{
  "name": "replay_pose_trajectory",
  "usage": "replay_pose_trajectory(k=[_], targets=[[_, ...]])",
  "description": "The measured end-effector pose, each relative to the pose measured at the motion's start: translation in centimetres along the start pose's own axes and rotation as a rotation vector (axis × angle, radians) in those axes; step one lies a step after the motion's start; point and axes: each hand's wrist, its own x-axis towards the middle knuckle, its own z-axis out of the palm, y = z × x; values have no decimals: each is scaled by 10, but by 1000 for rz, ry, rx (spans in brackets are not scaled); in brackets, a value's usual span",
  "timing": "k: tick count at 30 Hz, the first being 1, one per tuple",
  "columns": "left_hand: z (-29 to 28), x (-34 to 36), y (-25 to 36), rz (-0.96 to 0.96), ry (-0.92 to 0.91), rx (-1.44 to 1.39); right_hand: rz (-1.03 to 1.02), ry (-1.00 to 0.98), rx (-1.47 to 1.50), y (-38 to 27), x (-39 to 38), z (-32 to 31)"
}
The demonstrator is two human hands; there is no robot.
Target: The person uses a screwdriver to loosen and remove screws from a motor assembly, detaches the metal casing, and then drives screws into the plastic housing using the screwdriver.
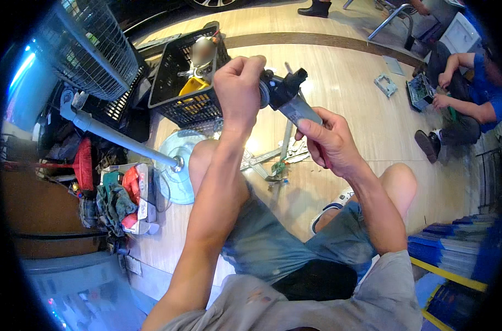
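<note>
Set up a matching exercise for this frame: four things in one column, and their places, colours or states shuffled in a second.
Column one:
1. crate
2. right hand
3. shirt
4. round base

Column two:
A. worn by the other person at the far right
B. flat on the floor, at the foot of a pole
C. black, with openwork sides
D. gripping the grey end of a device

Pairs: 1-C, 2-D, 3-A, 4-B

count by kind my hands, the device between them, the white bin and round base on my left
Left hand and right hand: 2
Black-and-grey device: 1
White bin: 1
Round base: 1
Total: 5
</note>
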Motion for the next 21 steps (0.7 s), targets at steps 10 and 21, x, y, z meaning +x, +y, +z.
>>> replay_pose_trajectory(k=[10, 21], targets=[[-17, -34, 92, 511, -98, 603, -27, 79, 48, -6, -9, -20], [13, -105, 129, 478, -1002, 708, 33, 276, 123, 6, 11, -15]])
